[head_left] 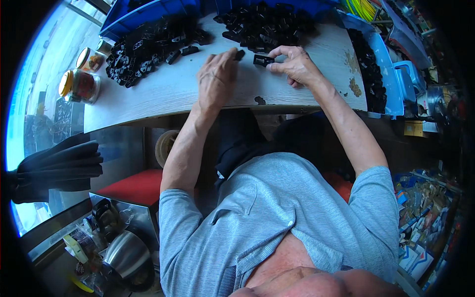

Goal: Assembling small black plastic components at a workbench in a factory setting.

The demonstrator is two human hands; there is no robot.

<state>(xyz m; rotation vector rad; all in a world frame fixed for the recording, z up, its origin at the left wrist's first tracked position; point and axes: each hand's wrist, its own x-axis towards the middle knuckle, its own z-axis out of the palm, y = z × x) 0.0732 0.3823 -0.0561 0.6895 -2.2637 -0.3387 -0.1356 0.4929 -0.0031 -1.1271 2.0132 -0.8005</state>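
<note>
Above the worktable [168,94] my right hand [299,64] pinches a small black rectangular plastic part [263,60] with an opening in its face, between thumb and forefinger. My left hand [216,79] is just to the left of it, seen from the back, its fingers curled at a small dark piece [239,55]. The two pieces are apart. Beyond my left hand lies a heap of black plastic parts [133,57], some with shiny faces. A second heap of black parts [267,29] spreads beyond my right hand.
Blue bins [148,20] line the far edge. At the right stands a light-blue tray [391,81] with more black parts. Two jars [79,86] [89,59] sit at the table's left edge. A metal kettle [127,253] is at lower left.
</note>
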